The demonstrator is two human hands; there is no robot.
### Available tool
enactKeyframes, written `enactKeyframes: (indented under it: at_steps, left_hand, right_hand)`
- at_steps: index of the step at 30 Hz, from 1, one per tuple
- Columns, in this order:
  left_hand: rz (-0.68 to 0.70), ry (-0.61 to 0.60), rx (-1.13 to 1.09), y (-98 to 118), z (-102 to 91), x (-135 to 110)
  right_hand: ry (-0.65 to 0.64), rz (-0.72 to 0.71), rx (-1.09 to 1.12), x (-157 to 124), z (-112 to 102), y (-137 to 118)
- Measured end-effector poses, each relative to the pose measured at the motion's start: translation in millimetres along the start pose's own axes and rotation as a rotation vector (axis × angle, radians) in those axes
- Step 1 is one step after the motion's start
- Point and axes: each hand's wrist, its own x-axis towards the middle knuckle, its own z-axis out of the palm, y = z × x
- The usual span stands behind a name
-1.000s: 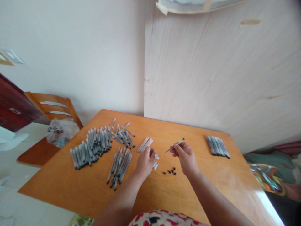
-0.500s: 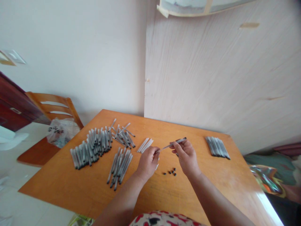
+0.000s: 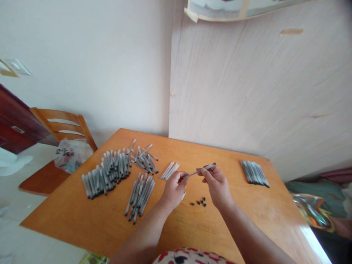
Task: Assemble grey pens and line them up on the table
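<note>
Between my hands, above the table, is a slim pen (image 3: 195,172), tilted up to the right. My left hand (image 3: 173,189) pinches its thin left end between thumb and fingers. Toward the black-tipped right end, my right hand (image 3: 217,185) grips the thicker barrel. Whether the thin length is a refill partly out of the barrel, I cannot tell. A small white piece (image 3: 183,196) shows at the lower edge of my left hand. Several small black plugs (image 3: 198,202) lie on the table below the hands. Just behind my left hand are several pale, thin tubes (image 3: 169,171).
On the wooden table (image 3: 176,234) lie a large heap of grey pens (image 3: 110,170), a smaller loose pile (image 3: 144,161) and a bundle (image 3: 140,196) to the left. A neat row of pens (image 3: 254,173) is at the right. A chair (image 3: 66,126) holding a plastic bag (image 3: 72,154) stands left.
My right hand has shifted slightly left and turned the barrel a little. The left hand keeps its pinch on the thin end. The piles stay as they were.
</note>
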Motion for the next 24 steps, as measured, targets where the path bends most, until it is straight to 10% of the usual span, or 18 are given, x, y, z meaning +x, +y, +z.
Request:
enactKeyframes:
  at_steps: [11, 24]
  left_hand:
    - [-0.161, -0.045, -0.172, 12, 0.0, -2]
    - [-0.047, -0.051, -0.087, 26, -6.5, -4]
  right_hand:
    - [0.010, 0.011, 0.089, -4, 4, -6]
    - [-0.028, 0.015, 0.129, -4, 2, -17]
